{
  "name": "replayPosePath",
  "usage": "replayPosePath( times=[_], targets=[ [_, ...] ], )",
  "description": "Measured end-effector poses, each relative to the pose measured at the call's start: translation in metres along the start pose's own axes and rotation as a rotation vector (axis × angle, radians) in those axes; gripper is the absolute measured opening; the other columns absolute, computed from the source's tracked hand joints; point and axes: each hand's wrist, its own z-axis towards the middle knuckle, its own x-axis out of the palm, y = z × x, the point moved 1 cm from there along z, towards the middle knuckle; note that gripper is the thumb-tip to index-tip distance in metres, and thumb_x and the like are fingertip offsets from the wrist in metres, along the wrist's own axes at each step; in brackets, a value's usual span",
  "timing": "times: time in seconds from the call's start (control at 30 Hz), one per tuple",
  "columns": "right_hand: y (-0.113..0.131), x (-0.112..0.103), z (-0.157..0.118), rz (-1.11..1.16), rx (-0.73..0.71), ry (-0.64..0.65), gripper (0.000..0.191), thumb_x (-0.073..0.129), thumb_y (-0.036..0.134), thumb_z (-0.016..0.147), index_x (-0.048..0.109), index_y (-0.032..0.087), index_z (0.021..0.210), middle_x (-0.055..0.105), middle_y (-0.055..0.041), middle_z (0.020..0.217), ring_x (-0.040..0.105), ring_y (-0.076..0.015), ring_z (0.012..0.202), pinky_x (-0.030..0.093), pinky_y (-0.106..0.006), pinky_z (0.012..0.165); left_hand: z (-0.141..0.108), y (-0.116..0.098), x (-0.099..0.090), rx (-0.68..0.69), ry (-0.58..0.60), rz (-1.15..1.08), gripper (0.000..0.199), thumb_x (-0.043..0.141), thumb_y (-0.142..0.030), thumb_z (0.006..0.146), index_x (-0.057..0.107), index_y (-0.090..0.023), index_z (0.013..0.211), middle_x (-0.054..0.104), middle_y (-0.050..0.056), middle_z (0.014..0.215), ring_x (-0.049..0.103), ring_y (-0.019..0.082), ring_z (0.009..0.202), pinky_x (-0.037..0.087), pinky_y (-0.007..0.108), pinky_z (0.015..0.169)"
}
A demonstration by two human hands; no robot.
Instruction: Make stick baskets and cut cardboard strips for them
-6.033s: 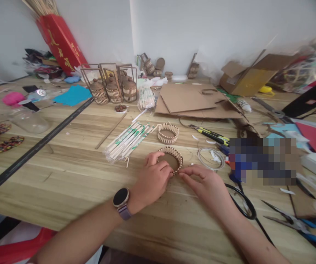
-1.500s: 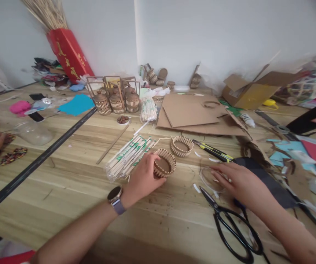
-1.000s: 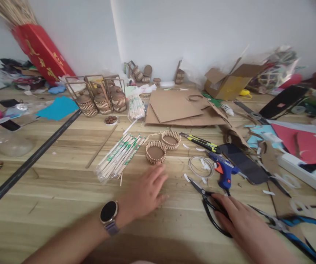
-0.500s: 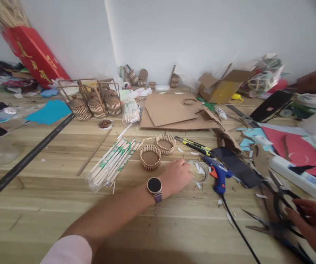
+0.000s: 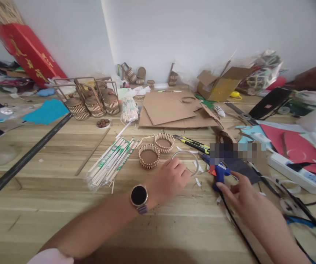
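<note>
Just right of centre, the thin, pale coil [image 5: 198, 165] is pinched in the curled fingers of the left hand [image 5: 174, 178]; the right hand [image 5: 243, 196] reaches from lower right, fingers spread at the blue glue gun [image 5: 220, 176]. Near centre sit two brown-bottomed, stick-walled baskets [image 5: 149, 164]; left of them, a white dish [image 5: 103, 127] holds brown beads [image 5: 103, 122].

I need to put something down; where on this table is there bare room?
Mostly bare: the left-front stretch between the black strip and the left forearm, and, specks aside, the near patch between that forearm and the cord of the glue gun. Crowded: the right, around the power strip.
</note>
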Motion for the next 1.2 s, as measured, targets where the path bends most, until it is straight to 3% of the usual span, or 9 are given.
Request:
replayPosePath(
  times=[0.1, 0.2, 0.33, 0.43, 0.53, 0.73, 0.87, 1.07, 1.2],
  targets=[
    [0.025, 0.006, 0.02, 0.02, 0.061, 0.143, 0.055, 0.04, 0.056, 0.088, 0.052, 0.015, 0.124, 0.074, -0.012, 0.071, 0.07, -0.0345, 0.057, 0.045, -0.038, 0.045, -0.027, 0.001, 0.002, 0.032, 0.042, 0.019, 0.019, 0.046, -0.01, 0.096, 0.061, -0.014, 0.085, 0.061, 0.008, 0.081, 0.054, 0.023, 0.083, 0.043, 0.034, 0.068],
    [0.02, 0.003, 0.029, 0.071, 0.073, 0.178, 0.052, 0.044, 0.049, 0.082, 0.054, 0.016, 0.12, 0.073, -0.0115, 0.071, 0.071, -0.0353, 0.062, 0.048, -0.039, 0.049, -0.048, -0.002, 0.003, 0.002, 0.126, 0.043, 0.022, 0.046, -0.005, 0.094, 0.063, -0.013, 0.082, 0.062, 0.009, 0.079, 0.056, 0.024, 0.083, 0.046, 0.035, 0.067],
    [0.007, -0.012, 0.03, 0.187, 0.148, 0.139, 0.044, 0.046, 0.051, 0.074, 0.052, 0.023, 0.108, 0.069, -0.0076, 0.067, 0.069, -0.0344, 0.06, 0.049, -0.042, 0.052, -0.052, -0.029, -0.002, -0.098, 0.088, 0.021, 0.027, 0.04, -0.007, 0.097, 0.062, -0.007, 0.111, 0.066, 0.016, 0.112, 0.06, 0.026, 0.104, 0.05, 0.038, 0.087],
    [-0.001, -0.024, 0.029, 0.253, 0.206, 0.097, 0.036, 0.047, 0.051, 0.074, 0.048, 0.027, 0.1, 0.07, -0.0086, 0.069, 0.07, -0.0343, 0.065, 0.051, -0.043, 0.058, -0.037, -0.06, 0.009, 0.029, -0.001, -0.172, 0.045, 0.041, -0.03, 0.102, 0.047, -0.002, 0.137, 0.053, 0.019, 0.142, 0.045, 0.027, 0.136, 0.035, 0.035, 0.115],
    [-0.012, -0.033, 0.028, 0.268, 0.221, 0.117, 0.036, 0.053, 0.052, 0.076, 0.047, 0.028, 0.103, 0.073, -0.0096, 0.076, 0.072, -0.0331, 0.071, 0.052, -0.042, 0.061, -0.012, -0.073, 0.04, -0.184, 0.039, -0.278, 0.082, 0.046, -0.061, 0.095, 0.033, 0.001, 0.147, 0.031, 0.027, 0.157, 0.025, 0.038, 0.148, 0.03, 0.047, 0.119],
    [-0.027, -0.044, 0.017, 0.084, 0.186, 0.154, 0.038, 0.053, 0.056, 0.077, 0.05, 0.028, 0.103, 0.073, -0.0107, 0.078, 0.071, -0.0334, 0.067, 0.05, -0.04, 0.052, 0.053, -0.044, 0.085, -0.606, 0.055, -0.241, 0.107, 0.052, -0.07, 0.086, 0.015, 0.004, 0.154, 0.006, 0.033, 0.16, 0.004, 0.049, 0.148, 0.021, 0.062, 0.119],
    [-0.033, -0.044, 0.009, -0.01, 0.164, 0.153, 0.039, 0.049, 0.058, 0.078, 0.049, 0.028, 0.103, 0.072, -0.0085, 0.077, 0.071, -0.0333, 0.064, 0.048, -0.039, 0.049, 0.083, -0.023, 0.088, -0.727, 0.033, -0.113, 0.1, 0.052, -0.071, 0.084, 0.015, -0.016, 0.159, 0.009, 0.023, 0.164, 0.012, 0.053, 0.146, 0.022, 0.073, 0.112],
    [-0.038, -0.053, 0.007, 0.004, 0.142, 0.072, 0.034, 0.049, 0.055, 0.079, 0.051, 0.028, 0.099, 0.069, -0.0075, 0.071, 0.067, -0.0316, 0.055, 0.044, -0.037, 0.046, 0.092, -0.014, 0.098, -0.474, 0.068, -0.142, 0.051, 0.037, -0.04, 0.101, 0.042, -0.023, 0.149, 0.034, 0.012, 0.159, 0.03, 0.038, 0.146, 0.027, 0.057, 0.117],
    [-0.036, -0.07, 0.009, 0.029, 0.286, -0.014, 0.032, 0.05, 0.055, 0.075, 0.05, 0.028, 0.093, 0.07, -0.0097, 0.074, 0.066, -0.0329, 0.058, 0.043, -0.038, 0.046, 0.079, -0.026, 0.098, -0.225, 0.12, -0.181, 0.05, 0.035, -0.036, 0.102, 0.042, -0.017, 0.148, 0.037, 0.007, 0.159, 0.03, 0.026, 0.147, 0.025, 0.042, 0.121]
  ],
)
